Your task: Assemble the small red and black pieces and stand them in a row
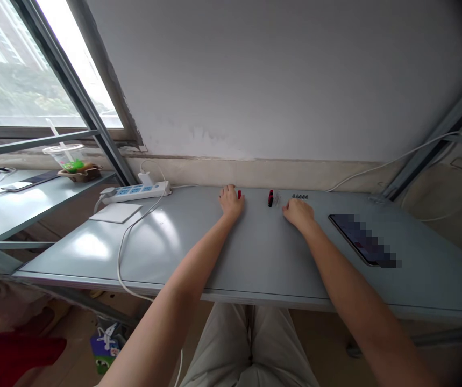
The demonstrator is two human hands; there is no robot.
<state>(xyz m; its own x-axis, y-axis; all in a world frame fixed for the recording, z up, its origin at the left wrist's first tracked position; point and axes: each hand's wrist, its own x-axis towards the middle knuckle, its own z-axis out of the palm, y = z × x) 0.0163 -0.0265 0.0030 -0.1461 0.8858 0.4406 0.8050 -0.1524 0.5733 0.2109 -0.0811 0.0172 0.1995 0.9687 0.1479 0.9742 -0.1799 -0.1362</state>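
Observation:
My left hand [231, 202] rests at the back of the grey desk, with a small red piece [239, 194] between its thumb and forefinger. Its exact kind is too small to tell. To the right, my right hand [298, 214] is closed, knuckles up and fingers curled under; whatever they hold is hidden. Between the hands lies a small red-and-black piece [270, 198], beside a few thin clear pieces [277, 199]. Just behind my right hand, several small dark pieces [300, 196] are lined up in a row.
A phone [354, 239] lies on the desk [263, 258] to the right. On the left are a white power strip [137, 191], a flat white square [116, 212] and a loose white cable [122, 244] hanging over the front edge. A wall rises behind the desk.

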